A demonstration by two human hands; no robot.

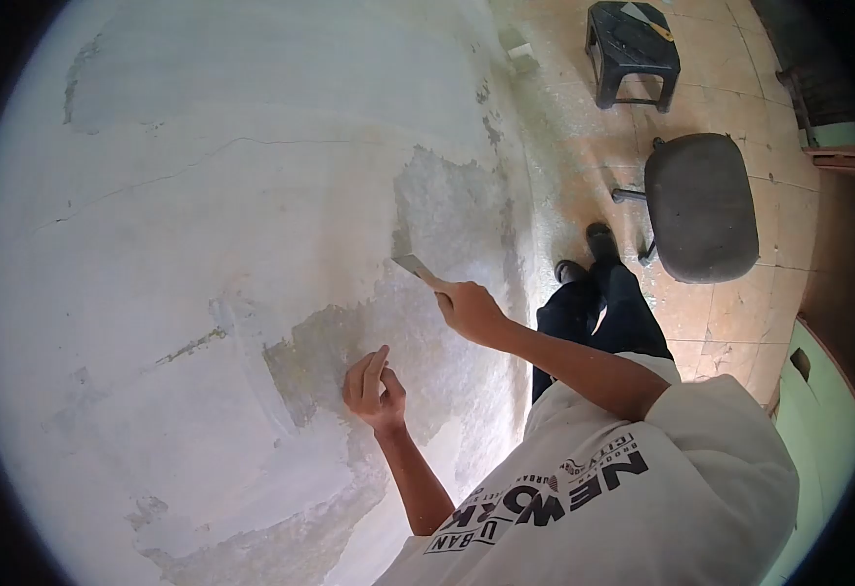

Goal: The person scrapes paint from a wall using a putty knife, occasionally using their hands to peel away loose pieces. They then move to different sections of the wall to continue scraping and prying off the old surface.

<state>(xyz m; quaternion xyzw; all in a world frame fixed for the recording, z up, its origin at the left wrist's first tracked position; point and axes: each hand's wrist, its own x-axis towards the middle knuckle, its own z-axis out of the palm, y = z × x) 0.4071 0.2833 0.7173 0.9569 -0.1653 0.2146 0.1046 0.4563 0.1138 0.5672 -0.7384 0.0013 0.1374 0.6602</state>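
Note:
My right hand (473, 314) is closed around the pale handle of a putty knife (414, 265). The knife's flat metal blade points at the wall (173, 254), overlapping the edge of a rough grey patch (447, 200) where the white coat is gone. Lower and to the left, my left hand (376, 389) holds nothing. Its fingers are partly bent, with one stretched out, close to another bare grey area (315, 342).
A dark plastic stool (633, 54) carries a second putty knife (650, 21) with a yellowish handle. Nearer my feet is a chair with a dark seat (703, 207). Tiles cover the floor (740, 322). A pale green panel (818, 420) stands at the right.

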